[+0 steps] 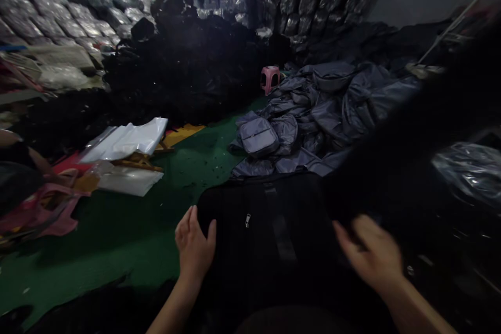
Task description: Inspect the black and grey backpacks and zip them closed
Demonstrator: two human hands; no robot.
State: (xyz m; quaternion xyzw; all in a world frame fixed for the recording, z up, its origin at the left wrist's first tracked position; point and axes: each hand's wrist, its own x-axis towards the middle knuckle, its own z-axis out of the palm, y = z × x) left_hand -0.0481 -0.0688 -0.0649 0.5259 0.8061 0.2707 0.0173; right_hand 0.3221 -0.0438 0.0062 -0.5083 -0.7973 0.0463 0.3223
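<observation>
A black fabric bag [258, 240] lies flat in front of me, with a small metal zipper pull [247, 221] on its face. My left hand [194, 246] rests against the bag's left edge, fingers spread and gripping nothing. My right hand [370, 253] is blurred by motion at the bag's right side, fingers apart. Its fingertips are close to a dark, blurred fabric mass [395, 141] that rises at the right and hides that part of the view.
A heap of grey-blue backpacks [309, 115] lies beyond the black bag, with a pink stool [270, 78] behind it. Dark bagged stacks fill the back. White plastic sheets [125, 141] and pink straps [43, 214] lie on the green floor mat [117, 229].
</observation>
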